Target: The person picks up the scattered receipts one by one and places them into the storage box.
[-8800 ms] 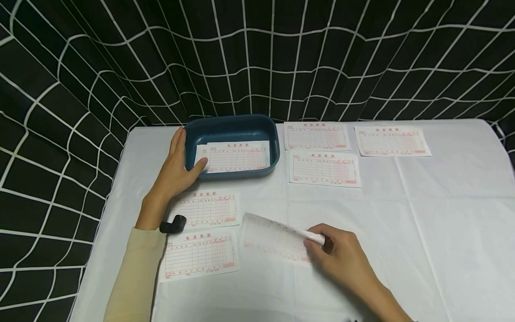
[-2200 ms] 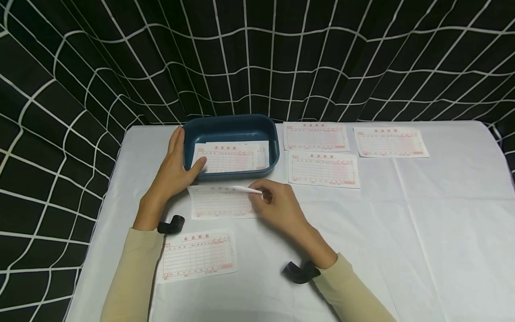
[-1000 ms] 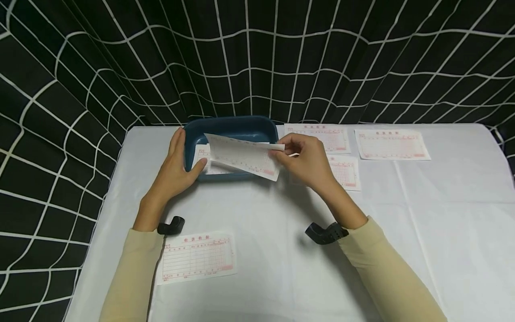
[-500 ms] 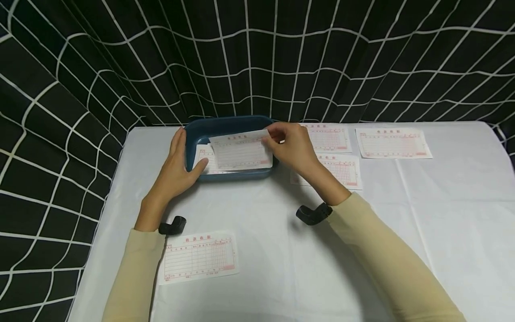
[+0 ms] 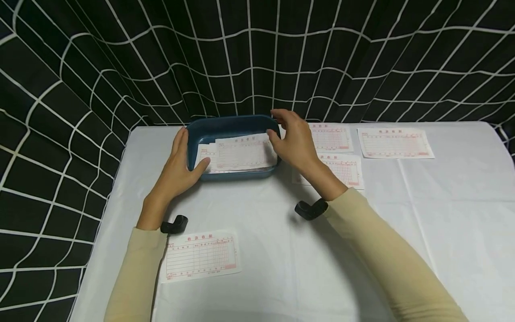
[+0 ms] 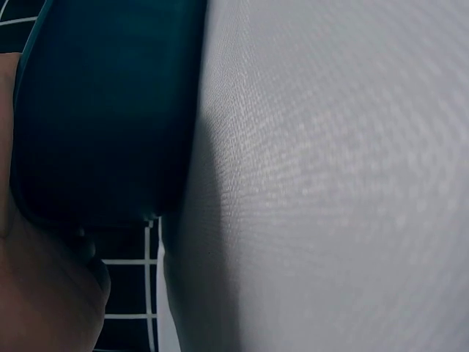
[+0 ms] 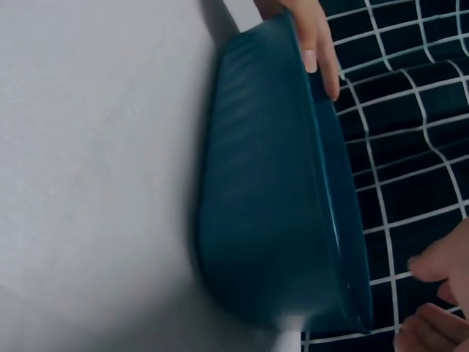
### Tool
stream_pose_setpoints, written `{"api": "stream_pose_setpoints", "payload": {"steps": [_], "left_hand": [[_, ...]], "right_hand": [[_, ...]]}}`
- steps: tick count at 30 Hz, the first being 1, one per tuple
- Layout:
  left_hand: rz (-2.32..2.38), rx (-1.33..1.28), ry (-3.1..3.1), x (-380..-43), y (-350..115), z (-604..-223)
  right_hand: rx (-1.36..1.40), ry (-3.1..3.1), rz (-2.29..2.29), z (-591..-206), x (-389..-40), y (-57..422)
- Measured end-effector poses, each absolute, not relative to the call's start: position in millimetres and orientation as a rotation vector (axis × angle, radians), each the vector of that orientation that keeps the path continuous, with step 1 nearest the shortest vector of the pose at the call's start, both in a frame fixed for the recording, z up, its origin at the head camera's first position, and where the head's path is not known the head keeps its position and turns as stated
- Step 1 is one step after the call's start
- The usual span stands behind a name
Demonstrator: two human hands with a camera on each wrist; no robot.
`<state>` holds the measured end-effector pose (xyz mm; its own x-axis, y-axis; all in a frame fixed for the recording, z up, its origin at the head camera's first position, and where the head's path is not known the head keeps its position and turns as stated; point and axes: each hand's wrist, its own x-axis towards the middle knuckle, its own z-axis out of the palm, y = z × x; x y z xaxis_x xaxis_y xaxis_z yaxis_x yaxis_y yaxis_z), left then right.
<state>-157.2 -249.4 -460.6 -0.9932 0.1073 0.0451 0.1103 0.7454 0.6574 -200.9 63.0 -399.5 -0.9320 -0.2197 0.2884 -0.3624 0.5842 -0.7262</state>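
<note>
A blue plastic basin (image 5: 237, 176) stands near the table's back edge with several overlapping receipt slips inside. The topmost slip (image 5: 241, 154) lies over the others, its right end beneath my right hand. My left hand (image 5: 170, 170) holds the basin's left end, thumb over the front rim and fingers along the outer side. Above the basin's right end, my right hand (image 5: 295, 143) has thumb and fingers spread apart with nothing between them. In the right wrist view, the right hand (image 7: 443, 293) is off to the side of the basin (image 7: 271, 176).
Three white slips with red print lie right of the basin: one at the back (image 5: 330, 136), one nearer (image 5: 342, 171), one farther right (image 5: 396, 143). Another slip (image 5: 201, 255) lies by my left forearm. A black cloth with white grid lines (image 5: 257, 58) hangs behind the white table.
The right hand lifted a receipt slip from in front of the basin, carried it over and let it go onto the slips inside. The left hand has stayed on the basin.
</note>
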Motion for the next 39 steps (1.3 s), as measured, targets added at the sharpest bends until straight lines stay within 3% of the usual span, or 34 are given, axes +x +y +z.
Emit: {"api": "stream_pose_setpoints", "payload": {"steps": [10, 39], "left_hand": [[-1.098, -0.203, -2.933, -157, -249, -459], [-1.083, -0.171, -2.935, -155, -248, -460]], "right_hand": [[0.481, -2.554, 1.277, -399, -170, 59], [0.93, -2.75, 1.198, -449, -47, 23]]}}
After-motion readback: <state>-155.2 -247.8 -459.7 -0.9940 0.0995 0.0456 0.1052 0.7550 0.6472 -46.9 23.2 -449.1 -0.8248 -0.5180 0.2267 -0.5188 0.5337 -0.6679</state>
